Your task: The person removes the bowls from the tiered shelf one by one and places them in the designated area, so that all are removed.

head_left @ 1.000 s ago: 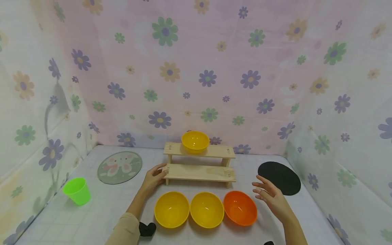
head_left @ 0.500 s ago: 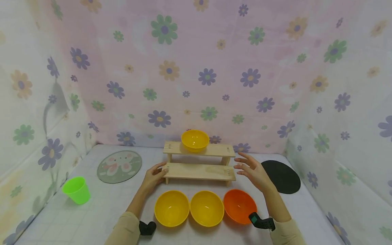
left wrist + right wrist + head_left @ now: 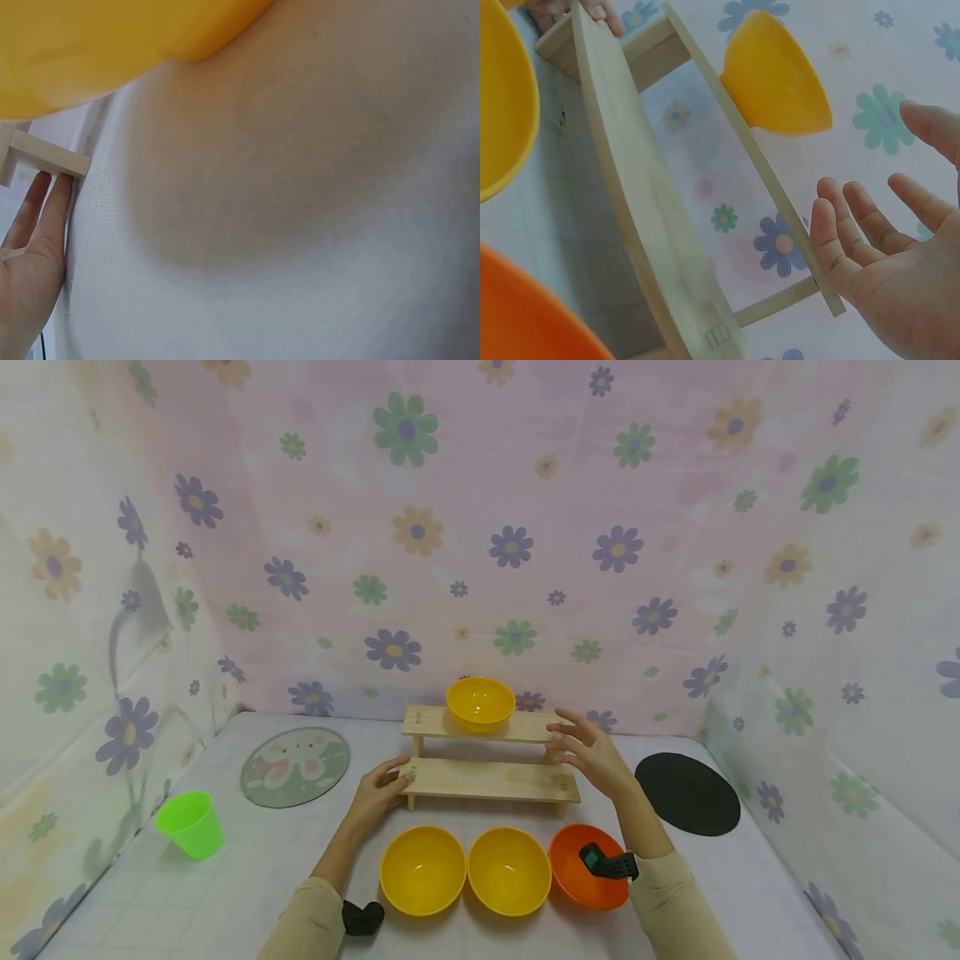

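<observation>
In the head view, my left hand [image 3: 377, 795] holds the left end of a two-tier wooden stand [image 3: 491, 779]; its fingers [image 3: 56, 199] touch the end of the wood in the left wrist view. My right hand [image 3: 592, 756] is at the stand's right end, fingers spread and loosely bent, with nothing in them. A yellow bowl [image 3: 481, 704] sits upright on the upper tier, left of the right hand. In front of the stand, two yellow bowls [image 3: 423, 871] and an orange bowl [image 3: 581, 868] stand in a row, the orange one partly hidden by the right wrist's black band.
A bright green cup [image 3: 191, 825] stands at the left. Behind it lies a round grey mat [image 3: 296, 767] with a rabbit pattern. A black round mat [image 3: 687, 793] lies at the right. Flowered cloth [image 3: 510, 485] walls in the back and sides.
My right hand has moved left and away from me, from beside the orange bowl to the upper tier's right end. The left hand and the bowls have stayed put.
</observation>
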`<state>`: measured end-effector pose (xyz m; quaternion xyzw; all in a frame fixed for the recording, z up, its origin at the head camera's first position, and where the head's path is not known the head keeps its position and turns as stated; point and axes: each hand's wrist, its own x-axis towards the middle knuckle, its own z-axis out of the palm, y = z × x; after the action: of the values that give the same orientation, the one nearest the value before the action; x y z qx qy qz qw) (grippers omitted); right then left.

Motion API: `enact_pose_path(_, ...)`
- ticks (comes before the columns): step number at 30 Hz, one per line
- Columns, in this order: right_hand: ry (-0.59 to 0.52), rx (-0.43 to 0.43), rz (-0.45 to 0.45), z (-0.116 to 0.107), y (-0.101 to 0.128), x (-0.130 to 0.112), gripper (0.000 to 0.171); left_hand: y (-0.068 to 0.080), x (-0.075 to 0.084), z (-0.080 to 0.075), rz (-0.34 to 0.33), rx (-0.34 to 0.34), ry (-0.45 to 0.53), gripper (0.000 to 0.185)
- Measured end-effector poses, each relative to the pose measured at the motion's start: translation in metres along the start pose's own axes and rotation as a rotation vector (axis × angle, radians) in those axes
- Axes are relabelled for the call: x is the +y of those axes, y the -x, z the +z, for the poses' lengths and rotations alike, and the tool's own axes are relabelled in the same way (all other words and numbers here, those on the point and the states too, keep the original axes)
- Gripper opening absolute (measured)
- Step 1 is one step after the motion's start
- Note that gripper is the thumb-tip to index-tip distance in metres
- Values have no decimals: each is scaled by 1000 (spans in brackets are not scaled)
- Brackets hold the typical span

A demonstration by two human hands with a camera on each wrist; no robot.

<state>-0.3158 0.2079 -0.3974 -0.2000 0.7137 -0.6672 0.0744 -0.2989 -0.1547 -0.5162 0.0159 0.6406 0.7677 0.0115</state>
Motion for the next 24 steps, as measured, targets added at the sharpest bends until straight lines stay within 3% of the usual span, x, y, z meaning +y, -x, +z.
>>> enact_pose_path(10,-29,8,40,7,-23,0,58,-1,0,0,30,-16,-14,48)
enact_pose_path(24,-80,-57,68,32,-49,7,58,3,3,3,8,-3,-19,48)
